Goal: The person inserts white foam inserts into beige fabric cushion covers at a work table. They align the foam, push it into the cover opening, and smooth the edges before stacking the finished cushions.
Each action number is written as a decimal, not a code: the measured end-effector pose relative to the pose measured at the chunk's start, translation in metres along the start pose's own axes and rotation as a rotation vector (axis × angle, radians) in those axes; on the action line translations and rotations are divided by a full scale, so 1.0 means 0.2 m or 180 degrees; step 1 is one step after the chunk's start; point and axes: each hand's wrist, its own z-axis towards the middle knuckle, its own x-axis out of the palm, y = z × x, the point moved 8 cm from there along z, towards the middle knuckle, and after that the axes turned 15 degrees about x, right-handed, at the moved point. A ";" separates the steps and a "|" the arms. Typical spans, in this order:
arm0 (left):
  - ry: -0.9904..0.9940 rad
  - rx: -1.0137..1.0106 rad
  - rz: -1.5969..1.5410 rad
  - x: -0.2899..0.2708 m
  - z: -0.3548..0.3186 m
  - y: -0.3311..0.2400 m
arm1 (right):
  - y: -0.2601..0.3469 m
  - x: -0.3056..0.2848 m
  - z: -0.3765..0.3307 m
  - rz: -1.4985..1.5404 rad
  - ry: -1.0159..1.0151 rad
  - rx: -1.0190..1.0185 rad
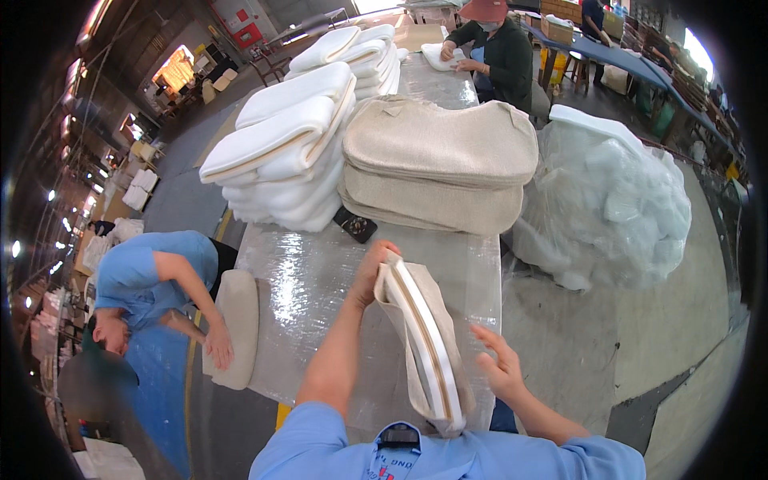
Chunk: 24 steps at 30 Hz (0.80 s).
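A beige fabric cushion cover [398, 328] stands on its edge in front of me, its long side gaping over a white foam pad [436, 352] with a tan stripe. My left hand [373, 274] is closed on the cover's far end. Just right of the cover, my right hand [501, 366] is held apart from it, fingers spread and holding nothing. Beyond them lies a stack of beige covers [440, 152] on the plastic-wrapped table [276, 320]. White foam pads [276, 120] are piled at its left. A dark phone-like object [355, 226] lies by the stacks.
At the left, a person in blue [156, 276] presses a hand on a beige cushion [240, 328] at the table edge. Another person [508, 64] handles a white pad at the far end. A big clear plastic bag of white stuffing [608, 200] stands right of the table.
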 end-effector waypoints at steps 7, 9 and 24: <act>-0.1276 -0.0006 0.0265 -0.30 -0.67 -0.10 | -0.69 -0.05 -0.65 0.1996 -0.0743 0.1058; -0.1656 -0.0143 -0.0223 -0.25 -1.00 -0.12 | -0.62 -0.15 -0.48 0.2313 -0.0898 0.1045; -0.0011 0.0341 0.2297 0.54 -1.94 -0.39 | -0.37 -0.09 0.65 0.2638 -0.0789 0.0745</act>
